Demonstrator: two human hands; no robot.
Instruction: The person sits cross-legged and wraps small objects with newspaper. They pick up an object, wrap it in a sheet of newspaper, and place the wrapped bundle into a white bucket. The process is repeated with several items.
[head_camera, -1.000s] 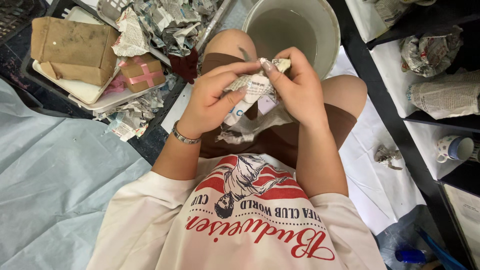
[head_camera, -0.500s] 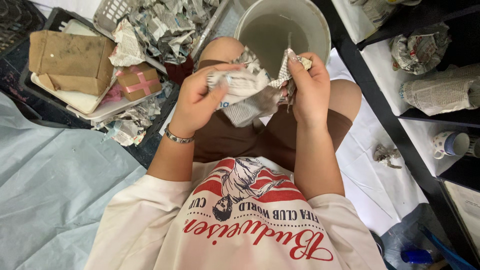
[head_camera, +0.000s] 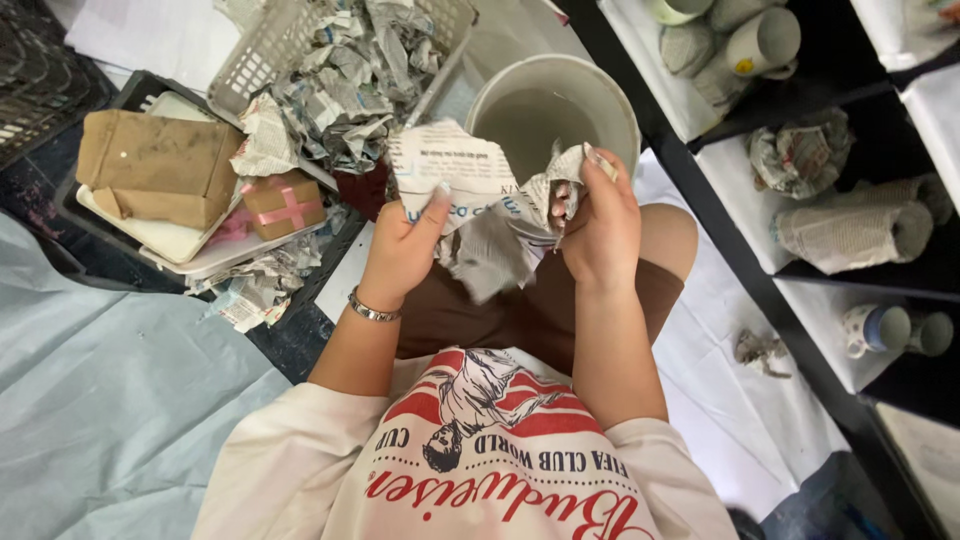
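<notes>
Both hands closed on a crumpled newspaper sheet (head_camera: 480, 200), left hand (head_camera: 400, 255) pinching the flat edge, right hand (head_camera: 600, 225) gripping the wadded end, held above the lap at 12 o'clock, just short of the grey bucket (head_camera: 600, 90), probably so scraps fall in.

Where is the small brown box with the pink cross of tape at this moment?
In the head view, the small brown box lies at the upper left, on a white tray, between a brown paper package and the left hand.
</notes>
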